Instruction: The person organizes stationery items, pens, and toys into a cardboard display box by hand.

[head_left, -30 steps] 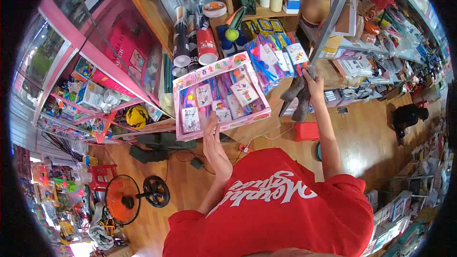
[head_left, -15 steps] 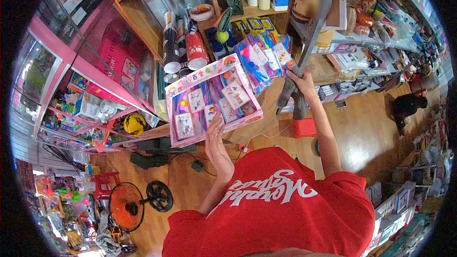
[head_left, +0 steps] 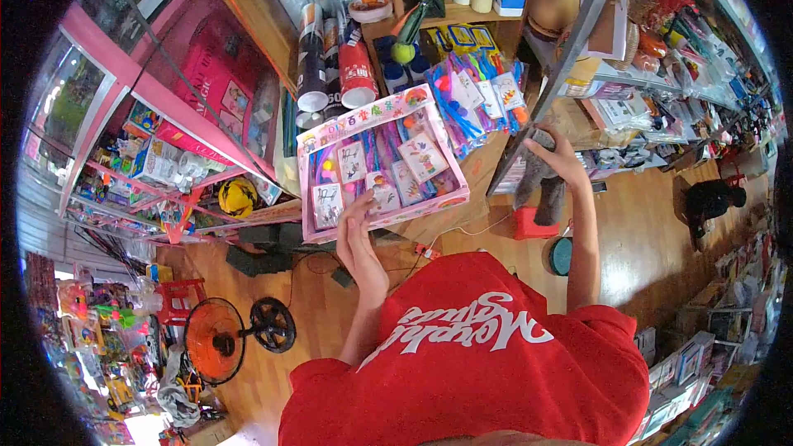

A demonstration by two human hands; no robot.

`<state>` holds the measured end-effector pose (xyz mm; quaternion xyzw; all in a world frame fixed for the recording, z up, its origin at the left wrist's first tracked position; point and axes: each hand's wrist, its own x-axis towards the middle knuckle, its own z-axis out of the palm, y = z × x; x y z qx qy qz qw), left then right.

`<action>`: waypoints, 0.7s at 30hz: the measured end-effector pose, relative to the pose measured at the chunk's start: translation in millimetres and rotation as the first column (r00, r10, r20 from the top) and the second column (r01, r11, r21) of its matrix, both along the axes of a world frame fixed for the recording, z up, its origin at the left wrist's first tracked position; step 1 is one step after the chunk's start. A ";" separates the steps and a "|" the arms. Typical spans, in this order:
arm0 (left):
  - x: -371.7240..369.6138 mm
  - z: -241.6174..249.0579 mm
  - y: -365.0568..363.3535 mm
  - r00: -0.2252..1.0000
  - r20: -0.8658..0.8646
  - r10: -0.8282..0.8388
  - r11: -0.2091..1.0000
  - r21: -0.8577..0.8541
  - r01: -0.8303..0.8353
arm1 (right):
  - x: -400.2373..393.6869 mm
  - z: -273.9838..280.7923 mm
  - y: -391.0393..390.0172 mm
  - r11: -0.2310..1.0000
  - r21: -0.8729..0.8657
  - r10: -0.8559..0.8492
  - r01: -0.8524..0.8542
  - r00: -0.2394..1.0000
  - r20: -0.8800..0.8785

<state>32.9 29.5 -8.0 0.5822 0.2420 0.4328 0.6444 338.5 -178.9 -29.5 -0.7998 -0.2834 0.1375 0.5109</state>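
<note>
My left hand [head_left: 361, 231] rests with its fingers on the lower front edge of a pink box [head_left: 384, 167], which holds cards and colourful craft pieces behind a clear window. The fingers lie against the box, not wrapped round it. To the right, my right hand [head_left: 555, 155] grips a grey cloth [head_left: 541, 190] that hangs down beside the metal shelf post. Clear bags of colourful sticks and cards [head_left: 479, 99] lie between the box and that post.
Red and black tubes [head_left: 357, 74] stand behind the box. A metal shelf post [head_left: 570, 58] rises at the right, before crowded shelves. On the floor are a red box [head_left: 535, 223], a green round object [head_left: 561, 256] and an orange fan [head_left: 216, 340]. A dark-clothed person [head_left: 712, 201] is far right.
My right hand has moved right with the grey cloth, away from the bags. My left hand stays at the box's front edge. The camera view has shifted slightly.
</note>
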 end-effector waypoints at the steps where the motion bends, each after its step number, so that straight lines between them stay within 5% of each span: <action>1: -3.5 4.1 8.2 0.998 -0.064 0.011 0.998 0.068 -0.006 | -0.1 -4.1 -4.2 1.000 -0.003 -0.013 0.013 1.000 0.025; 4: -7.9 6.8 40.4 0.952 -0.265 0.152 0.929 0.366 -0.047 | -8.4 0.8 -15.3 0.999 -0.044 0.015 -0.011 0.996 0.093; 6: -14.0 -9.7 77.6 0.860 -0.432 0.271 0.829 0.559 0.020 | -15.2 -0.8 -23.1 0.998 -0.068 -0.015 0.013 0.999 -0.030; 12: -26.1 -1.8 120.1 0.355 -0.597 0.719 0.579 0.798 0.169 | -51.8 0.3 -40.1 0.994 0.040 -0.084 0.102 0.947 -0.309; 16: -23.0 6.6 119.1 0.347 -0.701 0.623 0.660 0.709 0.247 | -74.0 4.3 -47.5 0.991 0.036 -0.111 0.127 0.951 -0.289; 21: -16.1 -17.6 118.3 0.413 -0.669 0.617 0.568 0.743 0.355 | -85.8 -5.3 -56.7 0.990 0.015 -0.125 0.141 0.916 -0.382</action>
